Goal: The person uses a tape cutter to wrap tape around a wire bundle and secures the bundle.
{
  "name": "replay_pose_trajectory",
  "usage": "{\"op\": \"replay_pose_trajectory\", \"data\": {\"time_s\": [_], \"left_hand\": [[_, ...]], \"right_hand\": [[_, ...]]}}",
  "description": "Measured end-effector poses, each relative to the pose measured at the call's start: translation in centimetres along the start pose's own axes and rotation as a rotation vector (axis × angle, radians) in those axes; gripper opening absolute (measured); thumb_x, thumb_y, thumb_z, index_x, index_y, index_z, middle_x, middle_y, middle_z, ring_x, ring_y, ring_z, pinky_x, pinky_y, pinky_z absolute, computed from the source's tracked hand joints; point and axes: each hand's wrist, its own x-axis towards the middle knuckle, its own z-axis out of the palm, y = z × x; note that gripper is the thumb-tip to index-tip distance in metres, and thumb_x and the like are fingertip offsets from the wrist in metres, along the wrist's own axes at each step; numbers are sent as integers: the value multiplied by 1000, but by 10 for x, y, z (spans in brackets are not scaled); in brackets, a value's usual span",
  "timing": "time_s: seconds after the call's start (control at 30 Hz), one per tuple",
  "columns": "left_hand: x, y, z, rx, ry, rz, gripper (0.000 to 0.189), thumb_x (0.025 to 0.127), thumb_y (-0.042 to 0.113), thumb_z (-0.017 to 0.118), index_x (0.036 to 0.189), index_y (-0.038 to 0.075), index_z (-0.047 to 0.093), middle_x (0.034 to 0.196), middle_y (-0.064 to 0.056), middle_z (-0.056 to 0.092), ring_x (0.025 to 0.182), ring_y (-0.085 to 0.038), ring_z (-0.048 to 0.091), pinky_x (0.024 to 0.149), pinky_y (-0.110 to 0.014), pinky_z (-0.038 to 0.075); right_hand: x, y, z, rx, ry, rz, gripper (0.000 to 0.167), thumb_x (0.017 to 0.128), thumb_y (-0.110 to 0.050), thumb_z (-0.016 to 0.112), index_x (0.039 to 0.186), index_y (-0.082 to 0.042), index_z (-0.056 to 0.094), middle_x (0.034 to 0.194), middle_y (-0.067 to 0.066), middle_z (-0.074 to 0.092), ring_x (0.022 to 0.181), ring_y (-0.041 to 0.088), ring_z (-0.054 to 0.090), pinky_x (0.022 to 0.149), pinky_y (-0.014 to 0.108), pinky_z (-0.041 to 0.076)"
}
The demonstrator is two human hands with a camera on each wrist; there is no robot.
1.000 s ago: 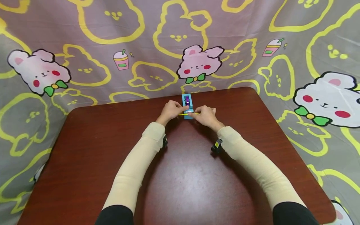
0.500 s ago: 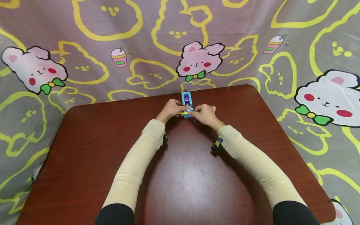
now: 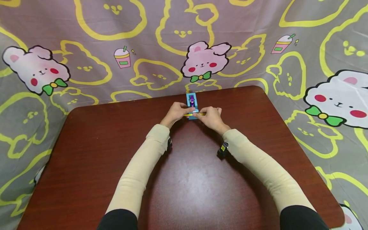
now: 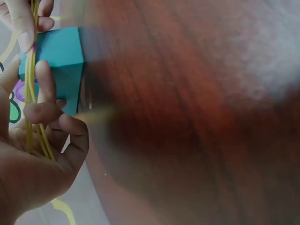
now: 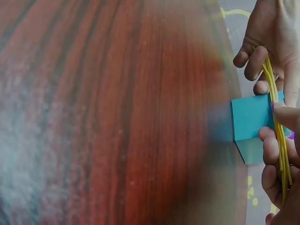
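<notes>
A blue tape dispenser [image 3: 191, 95] with a purple tape roll [image 3: 192, 101] stands near the far table edge. Just over its near end, both hands hold a bundle of thin yellow strands [image 5: 275, 122]; their exact kind is unclear. My left hand [image 3: 176, 112] curls its fingers round one end, which runs across its palm in the left wrist view. My right hand [image 3: 212, 117] grips the other side, its thumb pressing the bundle by a small purple bit [image 5: 273, 106] that looks like tape. Some of the bundle is hidden by fingers.
The brown wooden table [image 3: 184, 179] stretches between the forearms and to both sides. Behind it hangs a patterned cloth [image 3: 155, 38] with cartoon animals, close to the far edge. A small black camera [image 3: 222, 150] sits at the right wrist.
The head view has shifted slightly. Both hands keep their hold on the yellow strands over the dispenser, with barely any movement.
</notes>
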Motion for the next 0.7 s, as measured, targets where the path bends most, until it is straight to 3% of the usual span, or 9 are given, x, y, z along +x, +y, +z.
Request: {"op": "replay_pose_trajectory", "data": {"time_s": [0.13,0.33,0.7], "left_hand": [[0,-1,2,20,24,31,39,88,34,80,97,-3,75,68,-8,68,62,-24,59,51,-26,38],[-1,-3,4,23,61,21,45,87,35,81,106,-5,73,68,-2,62,57,-12,48,51,-24,37],[-3,-8,6,-16,74,17,50,87,39,81,112,-4,73,67,-2,59,58,-14,49,53,-27,40]], "right_hand": [[-1,1,0,3,7,-5,33,94,-43,71,79,-14,75,57,1,66,69,17,63,95,51,20],[-1,2,1,-1,29,-18,31,93,-41,72,79,-14,76,57,-3,65,70,18,63,93,52,21],[-3,4,5,3,45,-24,30,94,-41,72,83,-13,77,62,-4,67,71,17,63,97,53,19]]}}
